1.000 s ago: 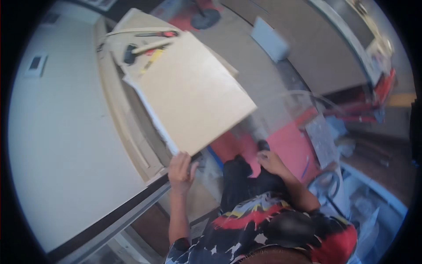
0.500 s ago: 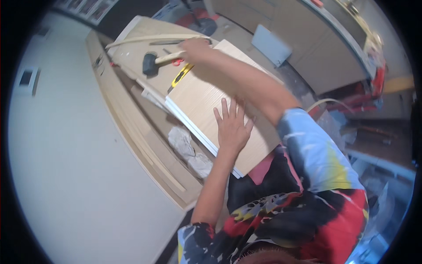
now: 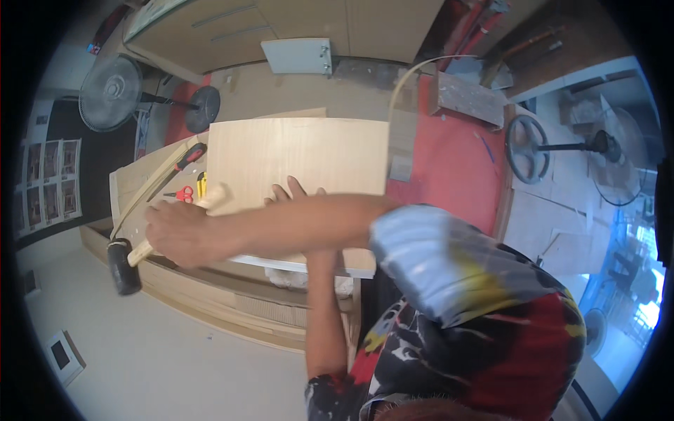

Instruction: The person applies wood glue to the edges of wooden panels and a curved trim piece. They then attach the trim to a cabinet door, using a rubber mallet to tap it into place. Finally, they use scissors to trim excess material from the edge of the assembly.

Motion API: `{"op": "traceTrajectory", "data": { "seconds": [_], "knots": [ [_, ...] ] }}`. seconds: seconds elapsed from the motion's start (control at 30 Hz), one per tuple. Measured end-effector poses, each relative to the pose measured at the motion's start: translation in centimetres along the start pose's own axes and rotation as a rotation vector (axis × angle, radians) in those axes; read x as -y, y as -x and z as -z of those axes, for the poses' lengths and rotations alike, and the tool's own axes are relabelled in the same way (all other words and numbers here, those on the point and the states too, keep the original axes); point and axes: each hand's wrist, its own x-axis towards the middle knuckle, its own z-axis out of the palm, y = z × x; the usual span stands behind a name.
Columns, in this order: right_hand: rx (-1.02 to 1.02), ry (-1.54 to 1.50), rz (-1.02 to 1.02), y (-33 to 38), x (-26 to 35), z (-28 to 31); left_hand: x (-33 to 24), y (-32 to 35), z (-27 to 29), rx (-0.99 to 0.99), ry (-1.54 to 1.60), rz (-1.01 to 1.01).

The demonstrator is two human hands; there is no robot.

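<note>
A light wood-grain board (image 3: pixel 302 151) lies across the work surface, with a white strip (image 3: pixel 281 264) along its near edge. My left hand (image 3: pixel 293 189) rests on the board with its fingers spread; my right forearm crosses over it and hides the palm. My right hand (image 3: pixel 184 231) is closed around the wooden handle of a mallet (image 3: pixel 124 266). The black mallet head hangs left of the board, past the hand. Beyond my right hand lie red scissors (image 3: pixel 184 194), a yellow utility knife (image 3: pixel 202 184) and a long tool with a red-and-black handle (image 3: pixel 189 156).
A curved wooden strip (image 3: pixel 151 181) lies at the surface's left side. Whitish crumpled material (image 3: pixel 284 278) sits below the board's near edge. Standing fans (image 3: pixel 111 91) are at far left and right. A white panel with hinges (image 3: pixel 296 56) leans against the cabinets (image 3: pixel 309 24).
My right hand has lifted the mallet and brought it nearer, left of the board. My left hand stays flat on the board. The view has turned.
</note>
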Motion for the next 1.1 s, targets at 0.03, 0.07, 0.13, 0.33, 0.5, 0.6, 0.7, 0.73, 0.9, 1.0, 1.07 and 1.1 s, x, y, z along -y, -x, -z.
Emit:
{"op": "traceTrajectory", "data": {
  "seconds": [0.03,0.07,0.13,0.33,0.5,0.6,0.7,0.73,0.9,1.0,1.07,1.1],
  "knots": [
    [0.007,-0.175,-0.120,3.3,1.5,3.6,-0.5,-0.7,0.9,0.014,-0.044,-0.009],
    [0.034,-0.356,-0.219,6.8,3.3,6.7,-1.0,-1.0,2.0,0.026,-0.101,0.005],
    [-0.106,-0.183,-0.322,14.4,3.7,12.3,-3.8,-3.7,3.0,0.079,-0.175,-0.077],
    [-0.749,-0.887,-0.937,29.4,1.5,17.7,-4.8,-15.1,-1.2,-0.003,0.064,-0.479],
    [-1.105,-0.967,-1.024,37.5,-7.2,13.1,-10.0,-17.3,-2.3,0.199,0.271,-0.471],
    [-0.986,-0.942,-1.030,38.9,-8.8,9.4,-10.4,-17.5,-3.0,0.169,0.180,-0.577],
    [-1.064,-1.048,-1.064,39.1,-9.6,8.1,-10.6,-17.1,-3.1,0.241,0.093,-0.573],
    [-1.135,-1.013,-1.062,38.8,-9.7,8.3,-10.7,-17.1,-2.9,0.249,0.064,-0.554],
    [-1.122,-0.731,-1.231,38.2,-12.0,6.2,-10.5,-17.5,-3.0,0.263,0.033,-0.535],
    [-0.917,-0.880,-1.249,36.6,-11.8,7.5,-10.3,-17.8,-2.9,0.252,0.091,-0.542],
    [-1.032,-1.005,-1.137,36.0,-11.7,8.1,-9.9,-17.7,-3.2,0.249,0.034,-0.538],
    [-1.139,-1.053,-1.069,35.8,-11.7,8.2,-9.9,-17.9,-3.0,0.247,0.028,-0.531]
  ]
}}
